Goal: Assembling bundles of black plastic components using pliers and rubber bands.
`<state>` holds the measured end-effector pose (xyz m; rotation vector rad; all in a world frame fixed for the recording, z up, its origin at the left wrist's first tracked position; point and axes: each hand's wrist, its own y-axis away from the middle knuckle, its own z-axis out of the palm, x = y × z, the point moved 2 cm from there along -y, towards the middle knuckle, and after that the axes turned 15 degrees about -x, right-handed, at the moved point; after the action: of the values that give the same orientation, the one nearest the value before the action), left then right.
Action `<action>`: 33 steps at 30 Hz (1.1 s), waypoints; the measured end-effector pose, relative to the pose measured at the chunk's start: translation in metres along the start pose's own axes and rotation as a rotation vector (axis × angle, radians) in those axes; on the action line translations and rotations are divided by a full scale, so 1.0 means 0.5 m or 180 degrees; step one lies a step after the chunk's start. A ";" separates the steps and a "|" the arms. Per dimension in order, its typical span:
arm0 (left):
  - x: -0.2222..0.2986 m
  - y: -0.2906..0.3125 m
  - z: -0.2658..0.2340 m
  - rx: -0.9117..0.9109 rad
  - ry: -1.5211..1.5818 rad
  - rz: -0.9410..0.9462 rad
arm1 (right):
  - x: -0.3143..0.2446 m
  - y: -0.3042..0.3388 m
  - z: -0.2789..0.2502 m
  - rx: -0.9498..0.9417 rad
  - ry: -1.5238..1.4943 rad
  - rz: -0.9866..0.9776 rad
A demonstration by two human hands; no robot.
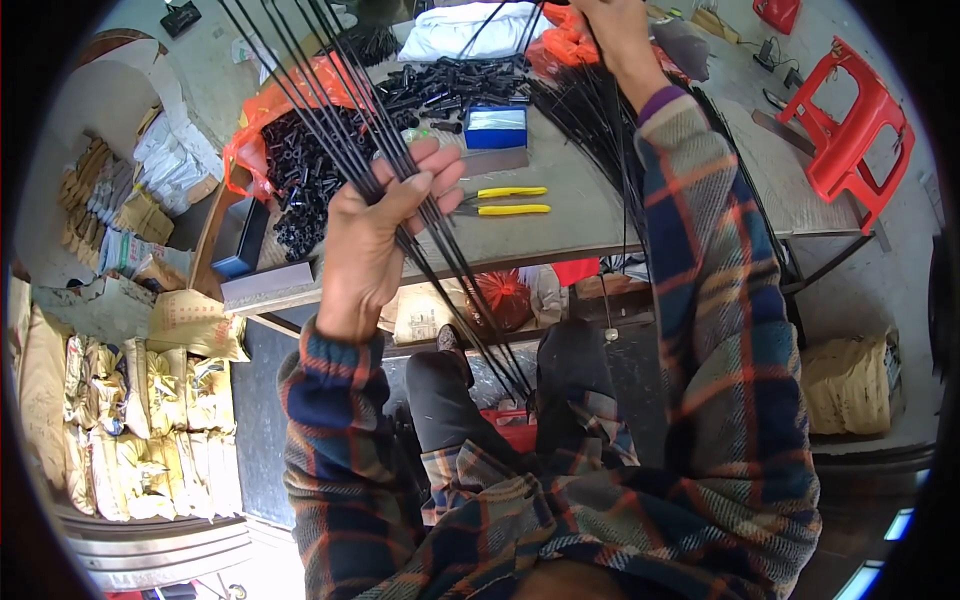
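So, our left hand (378,222) pinches thin black rods (360,178) under its thumb (400,198), probably so they fan apart; they look straight and slender, slanting from over the workbench (590,215) down past its edge. We cannot tell our right hand's (622,45) grip, cropped up top. Yellow-handled pliers (512,191) lie beyond.
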<state>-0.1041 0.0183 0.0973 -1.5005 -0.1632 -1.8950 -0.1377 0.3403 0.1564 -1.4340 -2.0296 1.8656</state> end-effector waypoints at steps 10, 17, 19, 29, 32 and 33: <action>0.011 0.023 -0.015 -0.0116 -0.0057 -0.0100 | 0.182 0.334 0.020 -0.1550 0.1913 0.2938; -0.018 0.019 0.021 -0.0255 0.0070 0.0030 | -0.201 0.362 0.230 -0.2285 -0.1930 0.1249; -0.023 0.020 0.032 -0.0260 0.0061 0.0081 | -0.276 0.393 0.258 -0.2347 -0.2801 0.1585; 0.053 0.184 -0.057 0.0910 -0.3622 0.0296 | -0.376 0.406 0.250 -0.2582 -0.3648 0.2071; 0.034 0.169 -0.037 0.0679 -0.2296 0.0655 | -0.420 0.435 0.269 -0.3394 -0.3962 0.2249; 0.039 0.176 -0.037 0.0326 -0.2288 0.0201 | -0.431 0.448 0.272 -0.3399 -0.4204 0.2275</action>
<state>-0.0686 -0.0651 0.0811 -2.0212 -0.5196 -1.2033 0.0378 0.0688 0.0539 -1.0960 -4.0470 2.4790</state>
